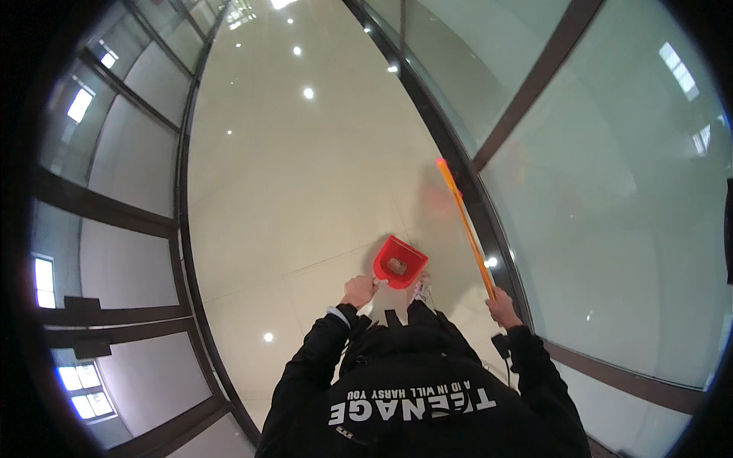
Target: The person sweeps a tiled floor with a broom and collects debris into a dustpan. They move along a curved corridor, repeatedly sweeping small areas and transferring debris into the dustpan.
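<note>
My left hand point(359, 291) grips the short pale handle of a red plastic dustpan point(411, 253). A small greyish-brown clump point(396, 265) lies inside the pan, whose open edge faces away from me. In my right hand point(504, 310) is a long orange pole point(471, 236), held near its close end. The pole slants forward and left, and its far end has a pinkish-red tip close to the dark base strip along the right wall. Whether a brush head belongs to the pole cannot be made out.
Glossy beige floor tiles point(309, 172) run ahead between glazed walls. On the right are large glass panels point(607, 229) above a dark base strip point(441, 123). Framed glass doors point(131, 269) line the left. My shoe point(421, 290) shows just behind the dustpan.
</note>
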A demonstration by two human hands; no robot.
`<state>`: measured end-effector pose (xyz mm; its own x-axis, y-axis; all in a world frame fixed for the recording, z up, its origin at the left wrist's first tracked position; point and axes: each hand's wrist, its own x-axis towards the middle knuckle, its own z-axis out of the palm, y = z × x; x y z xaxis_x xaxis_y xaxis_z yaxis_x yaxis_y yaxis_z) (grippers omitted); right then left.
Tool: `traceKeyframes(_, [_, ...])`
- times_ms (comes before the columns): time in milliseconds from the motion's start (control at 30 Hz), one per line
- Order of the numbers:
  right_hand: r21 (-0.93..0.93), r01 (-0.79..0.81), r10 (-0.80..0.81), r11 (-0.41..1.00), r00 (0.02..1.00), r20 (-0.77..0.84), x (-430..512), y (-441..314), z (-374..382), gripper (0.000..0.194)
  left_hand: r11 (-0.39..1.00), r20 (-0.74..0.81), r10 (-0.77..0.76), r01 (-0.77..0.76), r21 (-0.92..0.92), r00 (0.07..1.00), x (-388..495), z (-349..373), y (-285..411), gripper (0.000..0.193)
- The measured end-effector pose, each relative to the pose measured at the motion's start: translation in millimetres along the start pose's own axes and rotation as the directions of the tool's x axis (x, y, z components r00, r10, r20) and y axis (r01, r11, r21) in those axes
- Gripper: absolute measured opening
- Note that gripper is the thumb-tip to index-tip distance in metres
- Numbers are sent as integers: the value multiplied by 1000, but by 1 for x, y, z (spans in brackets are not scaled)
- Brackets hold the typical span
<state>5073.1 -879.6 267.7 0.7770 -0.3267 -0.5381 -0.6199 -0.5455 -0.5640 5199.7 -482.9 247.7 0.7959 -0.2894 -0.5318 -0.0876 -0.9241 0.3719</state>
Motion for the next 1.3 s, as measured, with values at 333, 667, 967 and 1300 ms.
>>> traceKeyframes(333, [-206, 171, -45, 963, 862, 505, -64, -24, -49, 41, 996, -18, -50, 51, 74, 999, 23, -11, 49, 29])
traceKeyframes(667, [-117, 245, -202, 963, 934, 293, -1, -36, -108, 42, 984, 70, -171, 174, -31, 983, 6, -21, 39, 27])
traceKeyframes(967, [-409, 352, -201, 842, 908, 367, 85, -38, -47, 44, 943, 11, -299, 297, -151, 954, -5, -3, 34, 29])
traceKeyframes(1300, [-188, -107, 208, 976, 704, 679, 32, -81, -129, 48, 936, 13, -312, 310, -165, 950, -5, 0, 29, 27])
